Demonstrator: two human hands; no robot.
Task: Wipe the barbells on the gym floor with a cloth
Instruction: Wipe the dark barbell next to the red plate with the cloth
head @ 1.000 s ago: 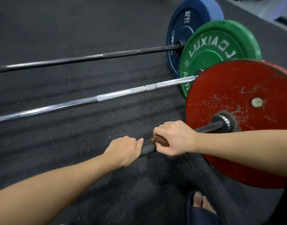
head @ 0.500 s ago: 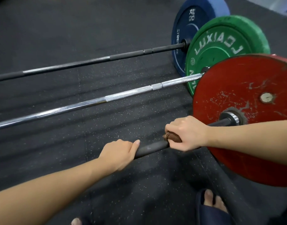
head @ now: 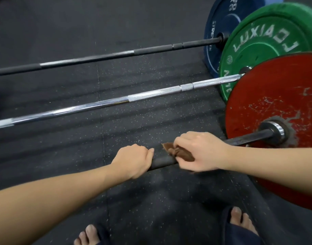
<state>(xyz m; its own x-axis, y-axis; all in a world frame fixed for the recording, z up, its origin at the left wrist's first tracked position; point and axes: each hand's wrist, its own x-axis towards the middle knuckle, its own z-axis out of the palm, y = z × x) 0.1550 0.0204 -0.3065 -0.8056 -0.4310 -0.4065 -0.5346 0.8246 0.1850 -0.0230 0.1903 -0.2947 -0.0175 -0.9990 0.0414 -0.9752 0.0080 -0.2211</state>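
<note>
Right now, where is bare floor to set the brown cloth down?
Widest bare black rubber floor: between the silver steel barbell and the near black bar, ahead of the left hand. Another strip: between silver and the far black barbell. Crowded at the red plate, green plate, blue plate.

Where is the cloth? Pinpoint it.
Head view, right of centre: the brown cloth is gripped by the right hand on the nearest barbell, between the left hand and the red plate.

Three barbells [head: 151, 94] lie side by side on the floor [head: 63, 156], plates [head: 275, 106] at right. On the nearest bar [head: 165, 160], the left hand [head: 132, 161] sits left of the cloth [head: 180, 152] and right hand [head: 202, 152].
</note>
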